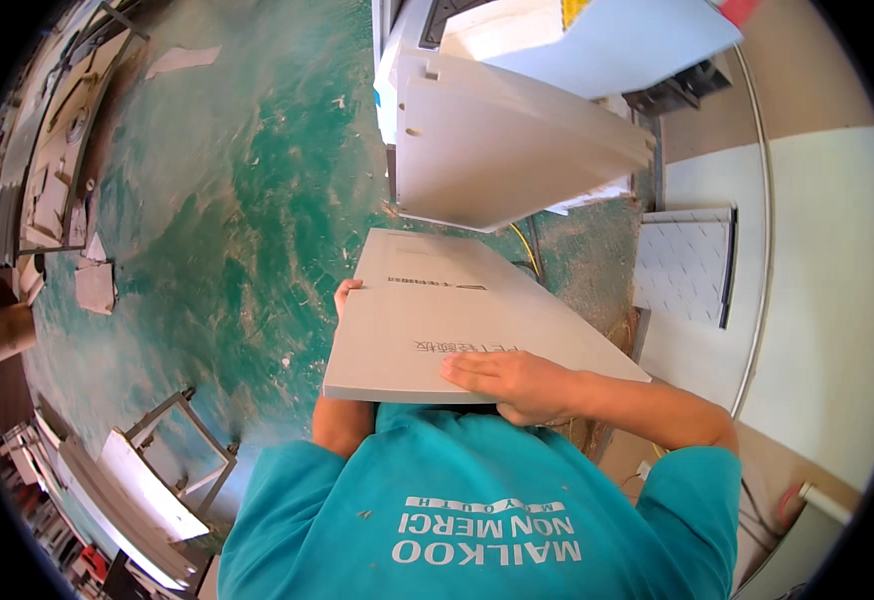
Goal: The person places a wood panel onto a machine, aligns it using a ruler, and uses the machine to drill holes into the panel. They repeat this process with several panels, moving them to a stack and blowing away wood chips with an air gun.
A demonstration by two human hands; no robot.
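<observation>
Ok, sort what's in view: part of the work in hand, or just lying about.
In hand, apparently:
- pale panel
- left hand, at its left edge
- right hand, on its face

Lying about, apparently:
- brownish scrap
- pale scrap

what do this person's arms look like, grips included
Short teal sleeves end above bare arms. The right grip is ungloved, with no watch showing; the left grip, mostly hidden, is ungloved too. The teal shirt bears white lettering.
</observation>
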